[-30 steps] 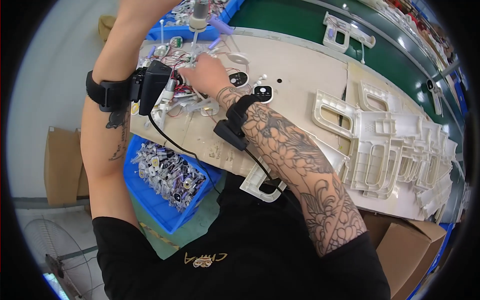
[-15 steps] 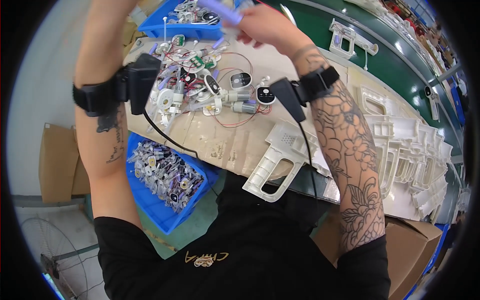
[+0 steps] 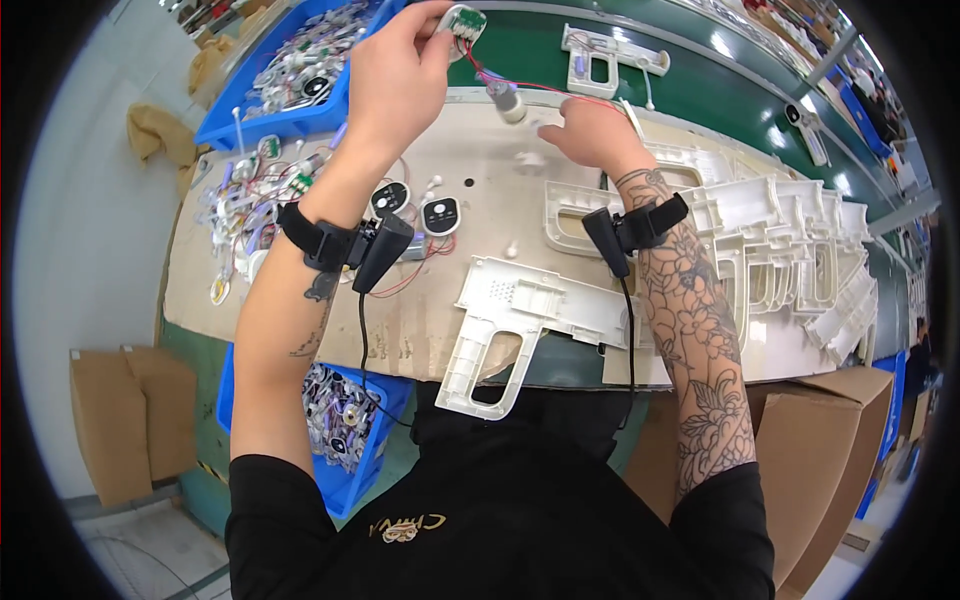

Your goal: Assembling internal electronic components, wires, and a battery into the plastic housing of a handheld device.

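My left hand point(image 3: 402, 85) is raised near the top and pinches a small circuit board module point(image 3: 464, 22) with a green face. Red wires run from it. A small motor point(image 3: 506, 100) with a metallic body and pale end hangs below the board, tilted. To its right is my right hand point(image 3: 595, 135), its visible fingers apart and reaching toward the motor; a red wire passes by its knuckles. Under those fingers is a blurred small white piece point(image 3: 530, 158). On the table near me lies a white gun-shaped plastic housing half point(image 3: 472, 345), open side up.
Wired parts point(image 3: 232, 210) are heaped at the table's left. Blue bins of parts stand behind point(image 3: 230, 132) and below the table edge point(image 3: 357, 480). White housing halves point(image 3: 790, 235) pile up at the right. A green conveyor point(image 3: 700, 75) runs behind, carrying an assembled housing point(image 3: 605, 62).
My view has swung left. My left hand now shows, holding the circuit board with the motor dangling. My right hand has come down toward the table; the purple part seen near it is away from it.
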A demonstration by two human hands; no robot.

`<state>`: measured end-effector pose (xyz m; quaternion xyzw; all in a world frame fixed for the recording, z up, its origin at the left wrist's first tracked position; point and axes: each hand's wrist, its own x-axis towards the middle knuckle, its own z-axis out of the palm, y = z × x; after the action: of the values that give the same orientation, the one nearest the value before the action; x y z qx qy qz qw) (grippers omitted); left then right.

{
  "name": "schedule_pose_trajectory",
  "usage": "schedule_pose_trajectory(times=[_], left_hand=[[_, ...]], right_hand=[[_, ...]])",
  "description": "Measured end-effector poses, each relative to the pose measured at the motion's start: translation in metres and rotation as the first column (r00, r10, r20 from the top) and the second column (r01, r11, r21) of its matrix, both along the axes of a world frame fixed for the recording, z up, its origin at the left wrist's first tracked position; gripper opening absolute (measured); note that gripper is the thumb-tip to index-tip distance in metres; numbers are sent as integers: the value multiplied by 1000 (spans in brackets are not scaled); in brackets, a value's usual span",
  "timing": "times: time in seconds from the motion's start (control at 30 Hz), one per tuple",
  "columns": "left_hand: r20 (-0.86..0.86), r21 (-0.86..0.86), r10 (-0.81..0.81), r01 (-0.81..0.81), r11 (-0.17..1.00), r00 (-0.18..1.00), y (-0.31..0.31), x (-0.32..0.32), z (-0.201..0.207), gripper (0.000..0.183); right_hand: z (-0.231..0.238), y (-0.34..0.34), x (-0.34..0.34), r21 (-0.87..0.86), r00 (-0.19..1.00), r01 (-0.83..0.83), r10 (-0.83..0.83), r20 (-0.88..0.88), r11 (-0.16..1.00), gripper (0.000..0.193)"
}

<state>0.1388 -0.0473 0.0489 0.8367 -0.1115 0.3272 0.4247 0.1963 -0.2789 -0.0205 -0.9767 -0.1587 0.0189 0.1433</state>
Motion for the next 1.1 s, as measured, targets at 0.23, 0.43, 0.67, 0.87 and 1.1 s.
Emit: schedule_pose_trajectory(times=[0.23,0.43,0.67,0.87,1.1], left_hand=[[59,212,52,-64,975,997,-11,11,-18,27],[-17,105,69,-67,992,997,-17,7,-18,26],[-209,-317,-101,30,948,973,-27,1,-24,34],[-295,-512,-164,-11,859,941,-39,5,-23,42],[-277,24,-5,12,1000,961,1,-16,-68,38]], right_hand=[[22,40,-61,520,869,-217,405,-282,827,50],[-7,89,-79,841,734,451,412,-540,300,85],[-14,99,-66,807,795,579,299,-527,-115,87],[-46,91,-47,742,777,610,392,-492,-277,40],[-5,26,-77,823,724,538,401,-562,183,37]])
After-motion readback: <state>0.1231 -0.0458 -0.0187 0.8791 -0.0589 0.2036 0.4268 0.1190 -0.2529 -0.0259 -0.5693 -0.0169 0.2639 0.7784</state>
